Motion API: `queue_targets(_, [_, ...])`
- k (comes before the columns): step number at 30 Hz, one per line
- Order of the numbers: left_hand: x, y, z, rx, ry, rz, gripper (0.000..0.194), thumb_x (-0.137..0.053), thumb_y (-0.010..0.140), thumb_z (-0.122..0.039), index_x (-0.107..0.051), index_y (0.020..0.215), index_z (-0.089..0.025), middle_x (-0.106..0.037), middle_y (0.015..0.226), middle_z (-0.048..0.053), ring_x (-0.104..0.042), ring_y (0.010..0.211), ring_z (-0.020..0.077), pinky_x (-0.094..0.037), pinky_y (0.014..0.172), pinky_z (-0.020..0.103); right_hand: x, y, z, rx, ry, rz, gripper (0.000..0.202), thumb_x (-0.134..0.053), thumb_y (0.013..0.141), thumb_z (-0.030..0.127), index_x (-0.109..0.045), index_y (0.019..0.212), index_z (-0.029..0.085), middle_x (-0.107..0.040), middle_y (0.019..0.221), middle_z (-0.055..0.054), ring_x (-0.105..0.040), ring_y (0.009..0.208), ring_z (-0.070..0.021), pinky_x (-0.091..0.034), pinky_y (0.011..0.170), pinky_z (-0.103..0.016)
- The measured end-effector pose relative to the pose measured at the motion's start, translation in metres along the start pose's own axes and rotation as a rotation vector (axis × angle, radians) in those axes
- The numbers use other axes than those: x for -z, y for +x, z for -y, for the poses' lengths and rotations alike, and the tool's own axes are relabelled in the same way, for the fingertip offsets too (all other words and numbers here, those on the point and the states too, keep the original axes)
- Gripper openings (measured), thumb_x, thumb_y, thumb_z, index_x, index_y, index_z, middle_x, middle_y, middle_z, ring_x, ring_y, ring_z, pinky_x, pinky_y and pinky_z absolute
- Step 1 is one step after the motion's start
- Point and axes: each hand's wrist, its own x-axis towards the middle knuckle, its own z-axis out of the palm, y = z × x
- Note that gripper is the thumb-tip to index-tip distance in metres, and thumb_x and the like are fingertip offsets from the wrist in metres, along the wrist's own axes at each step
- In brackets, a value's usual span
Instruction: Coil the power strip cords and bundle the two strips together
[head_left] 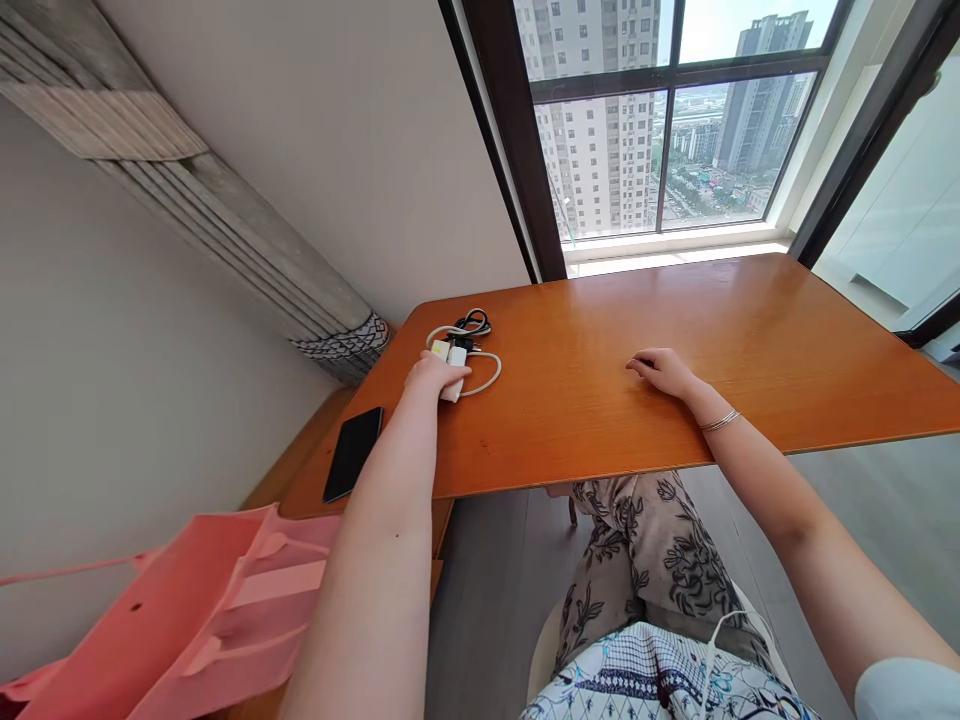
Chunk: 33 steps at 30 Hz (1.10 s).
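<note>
My left hand (435, 374) is closed around a white power strip (454, 374) on the left part of the wooden table (570, 400). Black plugs sit at the strip's far end, and a white cable (496, 372) loops out to its right. Behind it lies a coiled cable (477, 322), partly black. My right hand (660, 370) rests on the table to the right, fingers curled inward; whether anything is under them is hidden. A bracelet circles that wrist.
A black tablet or phone (354, 453) lies at the table's left end, beside my left forearm. A pink bag (180, 610) stands at the lower left. Beyond the table are a window (675, 130) and a gathered curtain (247, 230).
</note>
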Motion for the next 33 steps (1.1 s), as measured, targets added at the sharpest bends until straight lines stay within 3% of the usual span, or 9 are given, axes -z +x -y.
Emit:
queue_targets(3, [0.003,-0.008,-0.001,0.096,0.010,0.023,0.090,-0.078,0.066,-0.046,-0.044,0.140,-0.007,-0.059,0.137,0.031,-0.060,0.128,0.0411,-0.054,0.098,0.050,0.000,0.000,0.000,-0.009,0.005,0.005,0.029,-0.056,0.092,0.039,-0.076,0.084,0.019,-0.070,0.073,-0.003,-0.060,0.072,-0.0172,-0.044,0.070,-0.029])
queue_targets(9, [0.009,-0.029,-0.016,-0.006,0.006,0.015,0.083,-0.076,0.068,-0.049,-0.048,0.136,-0.011,-0.063,0.133,0.027,-0.063,0.124,0.0399,-0.054,0.097,0.047,-0.003,0.002,-0.001,-0.021,0.057,-0.021,0.026,-0.059,0.090,0.039,-0.075,0.082,0.020,-0.072,0.079,-0.004,-0.062,0.077,-0.0186,-0.047,0.076,-0.031])
queue_targets(14, [0.008,-0.066,-0.044,-0.239,-0.053,0.030,0.084,-0.077,0.068,-0.043,-0.044,0.142,-0.018,-0.064,0.135,0.019,-0.064,0.122,0.0367,-0.054,0.095,0.043,-0.007,0.004,-0.002,-0.179,0.262,-0.064,0.025,-0.064,0.087,0.041,-0.074,0.096,0.020,-0.074,0.095,-0.006,-0.065,0.079,-0.0176,-0.052,0.079,-0.032])
queue_targets(17, [0.005,-0.099,-0.063,-0.417,-0.146,0.011,0.084,-0.075,0.069,-0.039,-0.040,0.145,-0.024,-0.066,0.132,0.014,-0.066,0.118,0.0337,-0.054,0.092,0.040,-0.009,0.006,-0.001,-0.353,0.563,-0.099,0.037,-0.064,0.089,0.047,-0.067,0.115,0.021,-0.071,0.118,-0.010,-0.069,0.086,-0.0189,-0.056,0.074,-0.031])
queue_targets(20, [0.003,-0.130,-0.080,-0.623,-0.143,-0.011,0.085,-0.072,0.070,-0.034,-0.038,0.147,-0.026,-0.068,0.127,0.010,-0.068,0.110,0.0323,-0.055,0.088,0.040,-0.006,0.009,0.002,-0.430,0.899,-0.161,0.045,-0.053,0.094,0.059,-0.063,0.120,0.024,-0.067,0.128,-0.010,-0.071,0.095,-0.0201,-0.059,0.075,-0.032])
queue_targets(26, [-0.007,-0.159,-0.102,-0.957,-0.025,-0.087,0.083,-0.068,0.070,-0.027,-0.040,0.149,-0.025,-0.062,0.140,0.010,-0.063,0.122,0.0315,-0.054,0.094,0.039,0.004,0.015,0.001,-0.426,1.208,-0.261,0.057,-0.036,0.096,0.072,-0.066,0.101,0.023,-0.073,0.090,-0.006,-0.070,0.083,-0.0197,-0.060,0.078,-0.036])
queue_targets(29, [-0.019,-0.156,-0.107,-0.988,-0.035,-0.125,0.083,-0.066,0.070,-0.025,-0.040,0.149,-0.023,-0.058,0.147,0.009,-0.060,0.128,0.0299,-0.052,0.099,0.037,0.005,0.016,-0.003,-0.425,1.169,-0.331,0.055,-0.041,0.094,0.073,-0.065,0.098,0.023,-0.070,0.085,-0.003,-0.067,0.078,-0.0174,-0.060,0.075,-0.033])
queue_targets(33, [-0.032,-0.147,-0.110,-0.952,-0.045,-0.136,0.083,-0.068,0.070,-0.026,-0.042,0.149,-0.022,-0.058,0.148,0.009,-0.059,0.129,0.0301,-0.051,0.104,0.037,0.000,0.017,-0.007,-0.354,0.931,-0.346,0.068,-0.048,0.079,0.087,-0.061,0.099,0.023,-0.064,0.084,-0.003,-0.065,0.080,-0.0181,-0.058,0.073,-0.031])
